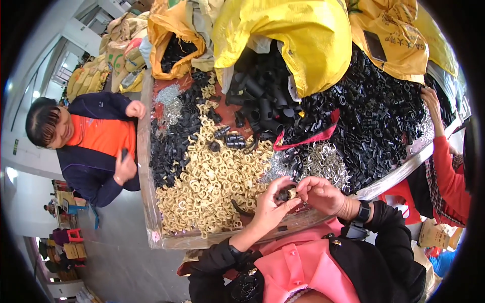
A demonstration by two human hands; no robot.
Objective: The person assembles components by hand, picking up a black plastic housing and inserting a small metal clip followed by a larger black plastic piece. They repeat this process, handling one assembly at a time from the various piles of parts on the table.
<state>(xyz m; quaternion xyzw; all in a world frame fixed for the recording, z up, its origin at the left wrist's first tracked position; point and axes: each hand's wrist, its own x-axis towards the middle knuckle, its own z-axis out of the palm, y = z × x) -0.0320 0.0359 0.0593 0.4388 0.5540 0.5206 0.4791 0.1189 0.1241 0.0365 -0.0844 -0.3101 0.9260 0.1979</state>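
Close to the table's near edge, my left hand [273, 206] is closed around a small black plastic part [284, 195]. The fingers of my right hand [325, 196] pinch at a small beige piece [292, 193] against that part. Both pieces are partly hidden by my fingers, so their exact fit cannot be made out. Just beyond and left of my hands lies a broad heap of beige C-shaped clips [202, 182]. Silvery metal clips [326, 164] are piled beyond my right hand. A dark curved strip [241, 208] rests beside my left hand.
Black plastic parts [374, 126] cover the table's right side. Wide black tube pieces [265, 103] spill from a yellow sack [298, 30]. A pink-red strap [316, 134] lies across the parts. A phone [375, 46] rests on another sack. People stand at the left and right edges.
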